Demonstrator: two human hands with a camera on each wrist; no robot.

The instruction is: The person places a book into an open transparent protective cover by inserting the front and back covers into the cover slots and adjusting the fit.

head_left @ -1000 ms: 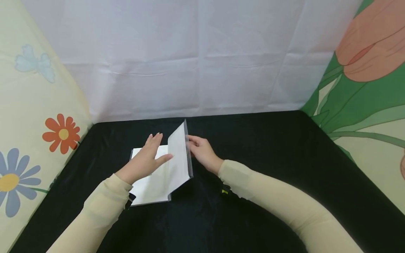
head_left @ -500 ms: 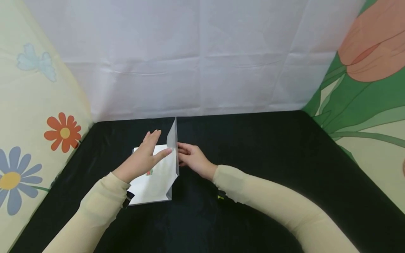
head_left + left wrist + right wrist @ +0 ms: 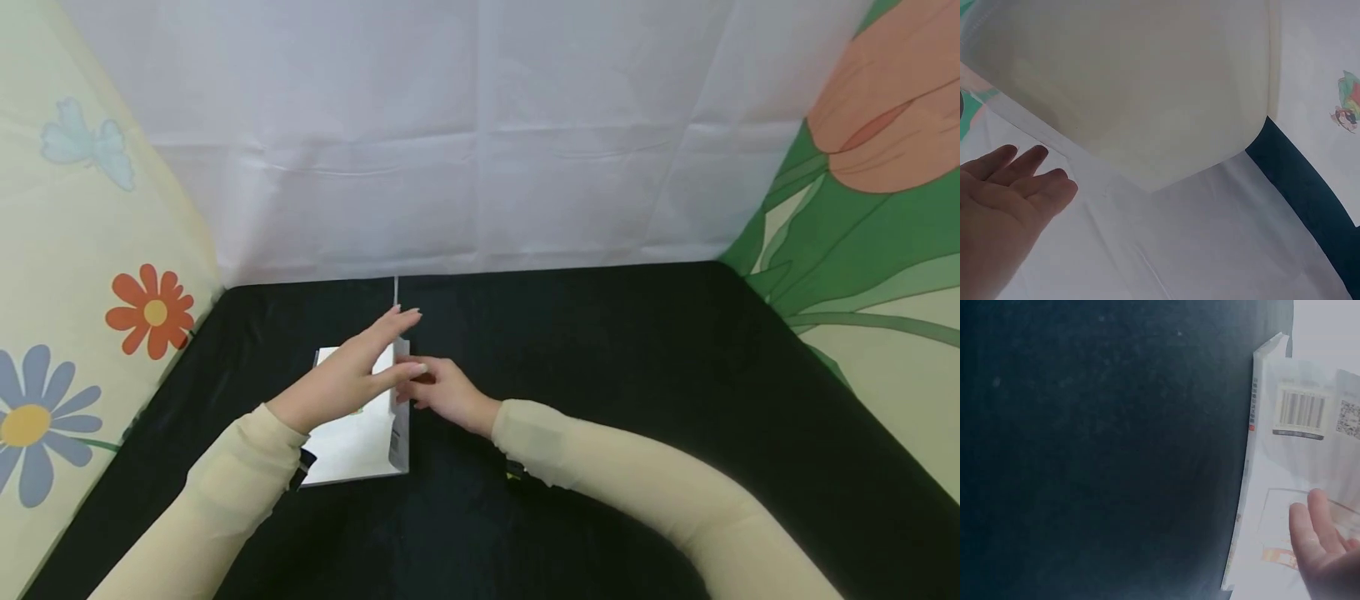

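- On the black tabletop [image 3: 600, 375], the left hand [image 3: 352, 379] lay flat, fingers straight, steadying the white booklet [image 3: 352, 446].
- The right hand [image 3: 442, 392] pinched its raised cover [image 3: 399, 417], keeping it upright.

The left hand [image 3: 347, 382] covers the middle of the white booklet [image 3: 360, 437]. The raised cover [image 3: 400, 417] stands edge-on in the head view; its faces are not visible there. The right hand [image 3: 438, 392] lies partly behind the left fingers. In the right wrist view, the barcode [image 3: 1300, 411] digits are illegible, and the frame edge cuts the palm [image 3: 1329, 562].
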